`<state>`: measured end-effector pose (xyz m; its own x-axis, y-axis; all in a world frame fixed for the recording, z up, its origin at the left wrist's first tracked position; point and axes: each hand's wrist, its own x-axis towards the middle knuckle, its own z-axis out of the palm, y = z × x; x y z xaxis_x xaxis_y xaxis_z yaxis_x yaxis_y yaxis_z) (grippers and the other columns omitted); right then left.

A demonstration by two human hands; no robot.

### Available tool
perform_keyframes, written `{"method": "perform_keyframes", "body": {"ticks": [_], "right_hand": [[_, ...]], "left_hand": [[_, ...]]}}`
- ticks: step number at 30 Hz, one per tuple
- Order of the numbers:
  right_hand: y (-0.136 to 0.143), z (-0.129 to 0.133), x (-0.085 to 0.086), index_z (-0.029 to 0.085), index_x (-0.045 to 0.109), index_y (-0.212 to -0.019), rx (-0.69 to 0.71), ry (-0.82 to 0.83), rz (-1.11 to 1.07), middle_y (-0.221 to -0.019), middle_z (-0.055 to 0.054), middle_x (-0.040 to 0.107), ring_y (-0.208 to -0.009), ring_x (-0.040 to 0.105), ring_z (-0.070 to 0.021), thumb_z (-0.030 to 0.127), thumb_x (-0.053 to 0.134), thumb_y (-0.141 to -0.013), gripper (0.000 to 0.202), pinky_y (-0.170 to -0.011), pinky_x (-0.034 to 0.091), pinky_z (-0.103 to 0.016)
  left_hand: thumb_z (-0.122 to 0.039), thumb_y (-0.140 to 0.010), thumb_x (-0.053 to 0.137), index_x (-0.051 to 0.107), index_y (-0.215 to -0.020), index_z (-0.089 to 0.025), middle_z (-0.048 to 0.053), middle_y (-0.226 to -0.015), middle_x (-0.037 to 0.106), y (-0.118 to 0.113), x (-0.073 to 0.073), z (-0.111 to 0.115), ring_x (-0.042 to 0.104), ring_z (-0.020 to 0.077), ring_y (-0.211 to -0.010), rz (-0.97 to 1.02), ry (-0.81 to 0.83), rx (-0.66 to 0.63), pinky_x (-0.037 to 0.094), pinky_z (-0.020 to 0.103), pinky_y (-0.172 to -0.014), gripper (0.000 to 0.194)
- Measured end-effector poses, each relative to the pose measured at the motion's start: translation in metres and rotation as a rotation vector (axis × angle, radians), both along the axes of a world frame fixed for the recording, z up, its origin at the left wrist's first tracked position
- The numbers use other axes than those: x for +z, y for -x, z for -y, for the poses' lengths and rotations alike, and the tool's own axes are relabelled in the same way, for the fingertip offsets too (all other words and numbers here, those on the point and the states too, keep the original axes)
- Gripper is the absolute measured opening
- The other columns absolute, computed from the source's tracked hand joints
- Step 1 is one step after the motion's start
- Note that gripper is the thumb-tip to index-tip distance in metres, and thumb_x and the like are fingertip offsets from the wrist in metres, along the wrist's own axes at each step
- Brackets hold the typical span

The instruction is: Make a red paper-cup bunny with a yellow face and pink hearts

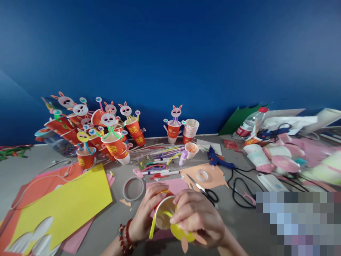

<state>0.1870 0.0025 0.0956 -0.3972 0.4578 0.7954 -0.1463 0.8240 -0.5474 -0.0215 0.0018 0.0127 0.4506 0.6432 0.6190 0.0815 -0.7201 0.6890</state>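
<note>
Tilted with its mouth toward me, a red paper cup [160,217] with a white inside is gripped by my left hand [145,209], fingers wrapped round its side. A yellow fuzzy stem [152,227] sticks out over the rim on the left. My right hand [199,215] is closed at the cup's other side, pinching a yellow paper face [181,232] with peach paper ears [184,244]. Another yellow stem [167,213] runs inside the cup toward that face; the right fingertips hide where they join. Beneath my hands lies a pink paper sheet [179,184].
Scissors [210,195], a tape roll [133,189], peach paper [218,176] and a blue glue gun [218,161] lie around. Decorated rabbit cups [114,142] stand back left, beside yellow paper [66,206]. A bottle [250,122] and cables [239,192] are right.
</note>
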Motion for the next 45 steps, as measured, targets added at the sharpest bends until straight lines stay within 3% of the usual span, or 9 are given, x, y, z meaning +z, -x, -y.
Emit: {"method": "perform_keyframes", "body": {"ticks": [5,11,17,24,33,39,45], "right_hand": [[0.0014,0.0015,-0.0018,0.025,0.062,-0.101,0.008,0.069,-0.022,-0.082,-0.007,0.077,-0.073,0.068,-0.0183,0.03,0.059,-0.093,0.01,-0.073,0.055,-0.034],[-0.0004,-0.0018,-0.0008,0.023,0.064,-0.104,0.012,-0.026,-0.019,-0.081,-0.008,0.078,-0.075,0.067,-0.0185,0.028,0.061,-0.093,0.012,-0.076,0.056,-0.035],[0.0007,-0.0003,-0.0034,0.023,0.061,-0.104,0.008,0.029,-0.04,-0.083,-0.008,0.077,-0.076,0.067,-0.0191,0.031,0.058,-0.093,0.014,-0.076,0.056,-0.036],[-0.0011,-0.0054,-0.0018,0.025,0.06,-0.107,0.066,-0.048,-0.005,-0.085,-0.008,0.076,-0.079,0.065,-0.0187,0.032,0.052,-0.097,0.014,-0.075,0.055,-0.034],[-0.0007,0.0003,-0.0062,0.026,0.057,-0.103,0.051,0.103,-0.021,-0.084,-0.008,0.076,-0.078,0.066,-0.0198,0.035,0.059,-0.093,0.014,-0.072,0.055,-0.034],[-0.0019,0.0007,-0.0065,0.026,0.056,-0.108,0.035,0.101,0.02,-0.09,-0.009,0.075,-0.081,0.067,-0.0205,0.032,0.061,-0.091,0.019,-0.073,0.053,-0.035],[-0.0008,0.0001,-0.0058,0.024,0.058,-0.103,0.018,0.093,0.043,-0.089,-0.01,0.074,-0.079,0.068,-0.0195,0.033,0.057,-0.093,0.014,-0.071,0.052,-0.033]], "left_hand": [[-0.051,-0.09,0.054,0.038,-0.142,-0.03,0.017,-0.138,0.049,-0.0003,0.0006,0.0,0.046,0.0371,-0.128,-0.006,0.027,-0.01,0.033,0.059,-0.107,0.058],[-0.05,-0.088,0.058,0.037,-0.143,-0.031,0.016,-0.137,0.05,-0.0012,0.0007,-0.0006,0.047,0.0375,-0.127,0.007,0.018,-0.025,0.033,0.058,-0.107,0.062],[-0.053,-0.087,0.058,0.038,-0.142,-0.026,0.018,-0.136,0.05,-0.0009,-0.0054,-0.0011,0.047,0.0371,-0.127,0.013,-0.023,-0.022,0.034,0.057,-0.106,0.065],[-0.051,-0.092,0.051,0.037,-0.142,-0.024,0.019,-0.136,0.048,-0.0009,-0.0038,-0.0021,0.045,0.0364,-0.127,-0.008,-0.018,-0.035,0.033,0.057,-0.106,0.059],[-0.051,-0.09,0.053,0.036,-0.143,-0.028,0.017,-0.136,0.048,-0.0012,-0.0032,-0.0006,0.045,0.0371,-0.127,-0.021,0.015,-0.03,0.033,0.058,-0.106,0.06],[-0.05,-0.093,0.047,0.035,-0.143,-0.028,0.017,-0.134,0.05,-0.0002,0.0032,0.0004,0.046,0.037,-0.127,-0.023,0.023,-0.034,0.033,0.058,-0.105,0.055],[-0.051,-0.091,0.052,0.037,-0.141,-0.026,0.018,-0.135,0.049,0.0001,-0.0013,-0.0007,0.046,0.037,-0.126,-0.019,0.011,-0.027,0.033,0.058,-0.106,0.058]]}}
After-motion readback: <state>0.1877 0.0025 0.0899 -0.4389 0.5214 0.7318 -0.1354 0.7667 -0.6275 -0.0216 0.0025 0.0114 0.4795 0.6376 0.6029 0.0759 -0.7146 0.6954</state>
